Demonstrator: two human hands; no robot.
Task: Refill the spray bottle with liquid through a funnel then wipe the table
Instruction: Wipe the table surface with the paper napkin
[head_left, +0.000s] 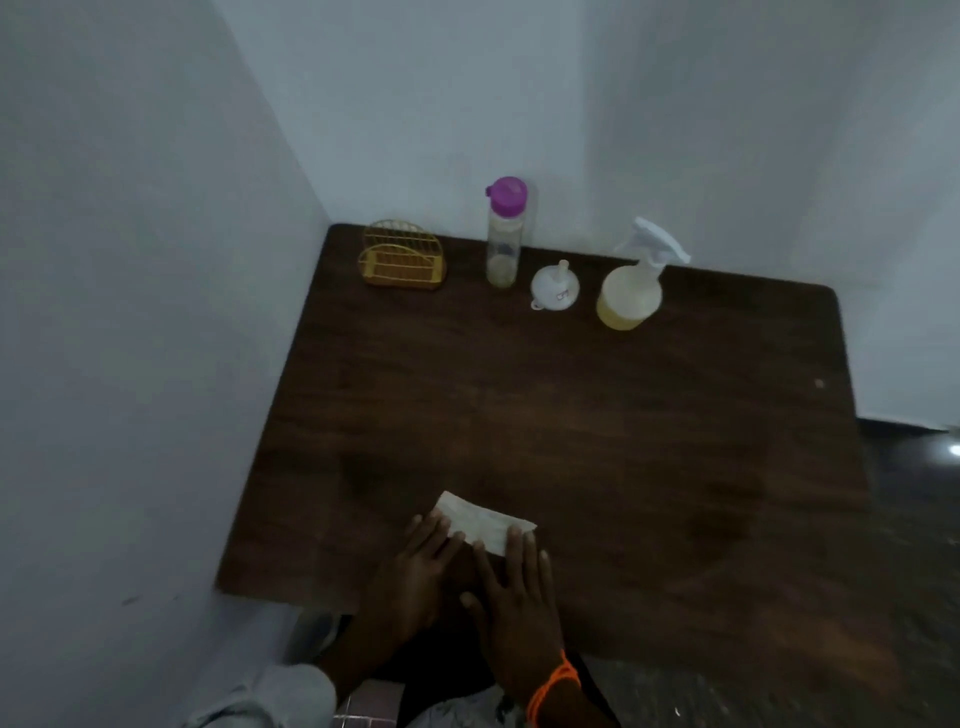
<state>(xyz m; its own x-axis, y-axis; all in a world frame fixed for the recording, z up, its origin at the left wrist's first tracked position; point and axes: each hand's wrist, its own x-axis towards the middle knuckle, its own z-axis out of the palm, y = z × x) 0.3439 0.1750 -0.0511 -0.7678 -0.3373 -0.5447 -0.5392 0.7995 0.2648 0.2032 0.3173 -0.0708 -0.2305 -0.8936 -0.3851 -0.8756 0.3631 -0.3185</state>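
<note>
While both hands press flat on a folded cloth (480, 522) at the near edge of the desk (571, 415), the wiping part of the job looks to be in hand. The left hand (415, 566) lies on the cloth's left end and the right hand (511, 587), with an orange band at the wrist, on its right end; the fingers of both are straight, side by side, gripping nothing. The cloth is thin, soft and limp, so it will likely bunch unless held down under flat palms and pushed, not pinched. Far back by the wall stands the spray bottle (631, 293), its trigger head on and pale yellow liquid inside; it is probably light, rigid plastic, best taken round the neck. Just left of it sits a white funnel (555, 288), then a tall clear bottle (503, 244) with a purple cap, then a small yellow wire rack (401, 262).
</note>
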